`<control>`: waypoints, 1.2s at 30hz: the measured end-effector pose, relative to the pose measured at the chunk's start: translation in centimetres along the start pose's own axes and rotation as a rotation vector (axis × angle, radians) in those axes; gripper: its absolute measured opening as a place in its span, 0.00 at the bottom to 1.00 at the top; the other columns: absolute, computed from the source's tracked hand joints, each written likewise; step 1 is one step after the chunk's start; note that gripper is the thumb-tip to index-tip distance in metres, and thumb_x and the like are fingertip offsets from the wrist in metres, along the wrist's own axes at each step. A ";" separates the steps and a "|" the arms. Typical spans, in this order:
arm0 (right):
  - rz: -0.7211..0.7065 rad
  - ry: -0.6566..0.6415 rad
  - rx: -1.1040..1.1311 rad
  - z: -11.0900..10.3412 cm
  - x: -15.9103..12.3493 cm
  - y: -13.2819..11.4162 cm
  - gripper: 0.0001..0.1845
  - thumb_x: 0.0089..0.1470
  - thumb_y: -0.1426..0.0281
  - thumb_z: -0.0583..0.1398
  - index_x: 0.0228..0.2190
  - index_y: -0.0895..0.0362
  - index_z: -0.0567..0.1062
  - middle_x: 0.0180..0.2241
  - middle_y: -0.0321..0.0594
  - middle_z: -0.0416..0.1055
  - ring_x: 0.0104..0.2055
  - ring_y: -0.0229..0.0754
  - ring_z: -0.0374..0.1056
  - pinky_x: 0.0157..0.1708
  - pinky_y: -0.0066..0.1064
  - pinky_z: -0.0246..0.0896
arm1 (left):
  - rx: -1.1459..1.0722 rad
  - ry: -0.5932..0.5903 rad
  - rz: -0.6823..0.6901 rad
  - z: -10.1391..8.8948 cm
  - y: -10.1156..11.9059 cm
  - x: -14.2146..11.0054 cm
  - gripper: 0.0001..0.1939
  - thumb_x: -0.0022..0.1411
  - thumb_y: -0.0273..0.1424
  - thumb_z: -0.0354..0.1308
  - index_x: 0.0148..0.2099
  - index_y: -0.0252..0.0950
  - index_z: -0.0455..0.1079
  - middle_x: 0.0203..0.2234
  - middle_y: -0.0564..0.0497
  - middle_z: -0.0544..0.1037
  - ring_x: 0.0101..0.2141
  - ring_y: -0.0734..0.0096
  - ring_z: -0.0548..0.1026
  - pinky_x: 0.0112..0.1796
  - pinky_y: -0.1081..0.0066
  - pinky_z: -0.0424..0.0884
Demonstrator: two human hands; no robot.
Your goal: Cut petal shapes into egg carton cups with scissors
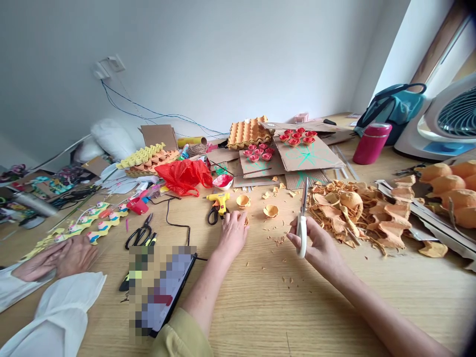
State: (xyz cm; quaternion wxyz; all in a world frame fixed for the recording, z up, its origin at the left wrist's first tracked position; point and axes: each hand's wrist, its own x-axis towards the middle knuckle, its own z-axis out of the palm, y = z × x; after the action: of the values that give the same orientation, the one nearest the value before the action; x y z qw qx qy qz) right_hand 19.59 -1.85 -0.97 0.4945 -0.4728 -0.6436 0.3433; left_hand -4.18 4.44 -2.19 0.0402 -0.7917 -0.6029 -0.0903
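My right hand (pixel 320 245) grips white-handled scissors (pixel 302 233) by the loops, their blades together and pointing away from me. My left hand (pixel 235 232) rests low over the table, its fingers curled on a small orange egg-carton cup (pixel 246 221) that they mostly cover. Just beyond it sits a trimmed carton cup (pixel 243 201). Between my hands lies a flower-shaped carton cup (pixel 271 211), apart from both. Small orange scraps are scattered around it. A yellow glue gun (pixel 218 199) lies just past my left fingertips.
Carton offcuts (pixel 349 208) heap at right, near a pink tumbler (pixel 372 143). Red paper flowers (pixel 297 135) stand on cardboard (pixel 308 156). A blurred phone (pixel 167 292), black-handled shears (pixel 140 233) and a red bag (pixel 185 176) lie left, near another person's hands (pixel 76 255).
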 end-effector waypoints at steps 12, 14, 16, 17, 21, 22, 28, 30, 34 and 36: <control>-0.197 -0.325 -0.654 -0.2 -3.0 -2.6 0.13 0.62 0.64 0.55 0.26 0.55 0.67 0.26 0.38 0.68 0.26 0.39 0.62 0.30 0.32 0.53 | -0.300 0.393 0.017 -1.4 -1.7 -0.2 0.19 0.69 0.34 0.47 0.58 0.36 0.64 0.50 0.40 0.70 0.53 0.55 0.67 0.55 0.56 0.63; -0.288 -0.399 -0.751 0.5 -5.5 -3.2 0.10 0.62 0.65 0.55 0.29 0.55 0.69 0.28 0.38 0.69 0.27 0.40 0.64 0.33 0.34 0.53 | -0.371 0.470 -0.013 -1.5 -2.3 -0.2 0.17 0.69 0.34 0.47 0.56 0.35 0.65 0.50 0.40 0.71 0.53 0.56 0.67 0.55 0.57 0.63; -0.338 -0.476 -0.782 1.3 -8.2 -3.9 0.07 0.62 0.68 0.56 0.32 0.54 0.70 0.30 0.38 0.70 0.29 0.40 0.65 0.33 0.34 0.53 | -0.435 0.505 -0.031 -1.4 -2.8 -0.1 0.15 0.69 0.34 0.47 0.53 0.36 0.66 0.49 0.40 0.72 0.53 0.57 0.68 0.55 0.58 0.64; -0.352 -0.487 -0.803 1.7 -9.4 -4.2 0.05 0.61 0.69 0.57 0.31 0.54 0.69 0.30 0.37 0.70 0.29 0.41 0.66 0.33 0.34 0.52 | -0.460 0.510 -0.036 -1.4 -2.9 -0.1 0.14 0.69 0.34 0.48 0.52 0.36 0.67 0.48 0.41 0.73 0.52 0.57 0.68 0.54 0.58 0.64; -0.386 -0.479 -0.871 3.5 -11.7 -5.6 0.06 0.52 0.71 0.62 0.29 0.53 0.67 0.26 0.33 0.70 0.23 0.40 0.64 0.27 0.35 0.51 | -0.517 0.506 -0.026 -1.3 -2.9 0.0 0.11 0.68 0.33 0.48 0.49 0.36 0.68 0.45 0.42 0.75 0.50 0.58 0.70 0.53 0.58 0.66; -0.405 -0.476 -0.875 3.9 -11.7 -5.8 0.07 0.50 0.70 0.62 0.28 0.52 0.67 0.26 0.32 0.70 0.22 0.40 0.64 0.26 0.35 0.50 | -0.523 0.504 -0.019 -1.3 -2.9 0.0 0.11 0.68 0.33 0.48 0.48 0.36 0.68 0.45 0.42 0.75 0.50 0.59 0.71 0.52 0.58 0.66; -0.340 -0.435 -0.946 5.1 -9.5 -5.3 0.06 0.49 0.72 0.60 0.31 0.51 0.68 0.27 0.35 0.73 0.22 0.44 0.67 0.24 0.37 0.46 | -0.574 0.484 0.000 -1.2 -3.2 -0.1 0.10 0.68 0.33 0.49 0.48 0.38 0.68 0.45 0.44 0.75 0.49 0.62 0.72 0.49 0.61 0.70; -0.290 -0.415 -0.977 4.3 -8.5 -4.2 0.04 0.51 0.72 0.58 0.33 0.52 0.69 0.27 0.37 0.73 0.21 0.44 0.68 0.23 0.36 0.43 | -0.593 0.480 -0.009 -1.2 -3.3 -0.1 0.10 0.68 0.32 0.49 0.48 0.38 0.68 0.45 0.44 0.76 0.48 0.63 0.72 0.47 0.63 0.71; -0.109 -0.262 -1.131 0.9 -6.3 -1.3 0.06 0.60 0.67 0.54 0.36 0.55 0.69 0.26 0.43 0.74 0.18 0.43 0.66 0.21 0.34 0.36 | -0.617 0.480 -0.032 -1.0 -3.4 -0.2 0.10 0.68 0.32 0.48 0.47 0.38 0.68 0.45 0.44 0.76 0.47 0.63 0.73 0.45 0.64 0.72; -0.015 -0.174 -1.162 -0.6 -5.7 -0.5 0.07 0.61 0.67 0.52 0.35 0.57 0.67 0.24 0.43 0.74 0.18 0.43 0.67 0.20 0.32 0.36 | -0.617 0.476 -0.040 -1.0 -3.4 -0.1 0.10 0.68 0.32 0.48 0.48 0.38 0.68 0.45 0.44 0.76 0.47 0.63 0.73 0.45 0.63 0.72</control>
State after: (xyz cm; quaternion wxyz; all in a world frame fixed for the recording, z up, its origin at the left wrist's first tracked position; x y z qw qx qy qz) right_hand 20.37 -7.43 -2.09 0.1020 -0.6318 -0.7677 -0.0318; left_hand -7.56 5.05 -1.35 -0.0629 -0.7116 -0.5365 -0.4492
